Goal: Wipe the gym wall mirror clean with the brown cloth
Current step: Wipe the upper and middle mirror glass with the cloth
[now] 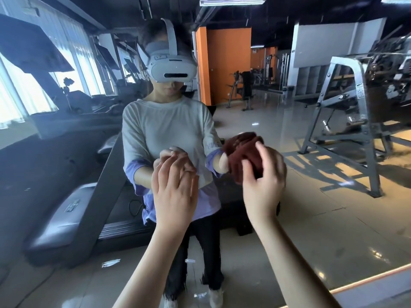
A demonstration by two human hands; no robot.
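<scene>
Brown cloth [241,152] sits bunched in the grip of the right hand [264,181], against the mirror [333,218]; the left hand [173,190], fingers straight, holds nothing.

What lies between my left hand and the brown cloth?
Head view: only bare mirror separates the left hand and the brown cloth, showing a reflected sleeve.

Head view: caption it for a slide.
Right hand holds the bunched brown cloth to the gym mirror; left hand open beside it.
</scene>
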